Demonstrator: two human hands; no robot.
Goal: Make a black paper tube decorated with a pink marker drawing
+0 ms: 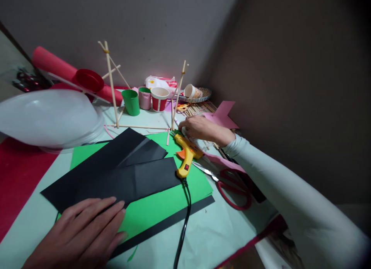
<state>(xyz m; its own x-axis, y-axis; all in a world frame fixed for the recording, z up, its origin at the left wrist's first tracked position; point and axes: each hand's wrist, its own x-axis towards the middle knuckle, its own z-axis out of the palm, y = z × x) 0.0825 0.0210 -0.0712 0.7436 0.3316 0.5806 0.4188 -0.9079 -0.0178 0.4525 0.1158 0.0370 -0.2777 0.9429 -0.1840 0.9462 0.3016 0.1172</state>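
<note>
My left hand (84,230) lies flat, fingers stretched, over the near edge of the black paper (101,180), which rests on green paper (162,203). My right hand (199,128) reaches across to the far side of a yellow glue gun (187,157). Its fingers are curled together near the foot of a wooden stick frame (136,127); what they hold, if anything, is hidden. The glue gun lies on its side on the papers, its black cord (185,222) running toward me. Red-handled scissors (232,188) lie partly open under my right forearm.
Behind the frame stand a green cup (131,103), a pink-and-green cup (145,98) and a red-and-white cup (160,100). At left are a clear plastic dome (49,114) and a red roll (55,66). Pink paper (224,114) and loose sticks (199,109) lie by the wall.
</note>
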